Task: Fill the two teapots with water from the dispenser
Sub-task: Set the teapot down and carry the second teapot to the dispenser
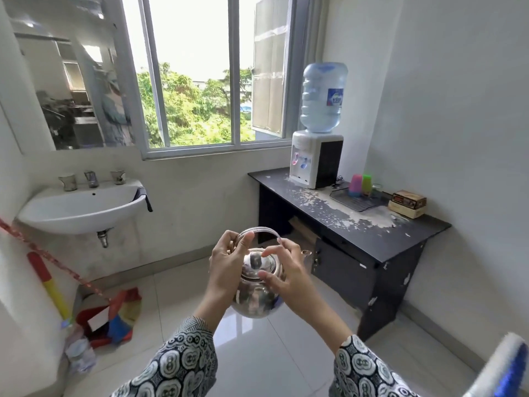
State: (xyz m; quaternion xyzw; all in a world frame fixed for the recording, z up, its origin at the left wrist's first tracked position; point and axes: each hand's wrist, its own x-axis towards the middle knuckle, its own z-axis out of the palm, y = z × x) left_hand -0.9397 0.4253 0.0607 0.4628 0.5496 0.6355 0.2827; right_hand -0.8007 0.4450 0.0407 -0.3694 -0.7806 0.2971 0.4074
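1. Left hand [226, 262] fingers clasping the shiny round steel teapot [256, 287] in mid-air, near its handle base.
2. Right hand [283, 273] fingers loosely pinching the lid [257, 263]; lift straight off.
3. Carry level to the white bottle-topped dispenser [316, 159] on the black desk [372, 233].

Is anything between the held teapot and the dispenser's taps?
Nothing visible blocks it. The teapot, lid on, is held by the left hand and right hand over open floor; the dispenser stands at the desk's near corner.

Open tiled floor [252, 348] at frame centre, bare desk front [274, 181] before the dispenser [315, 159], cups [361, 185] and box [408, 202] crowding its right end
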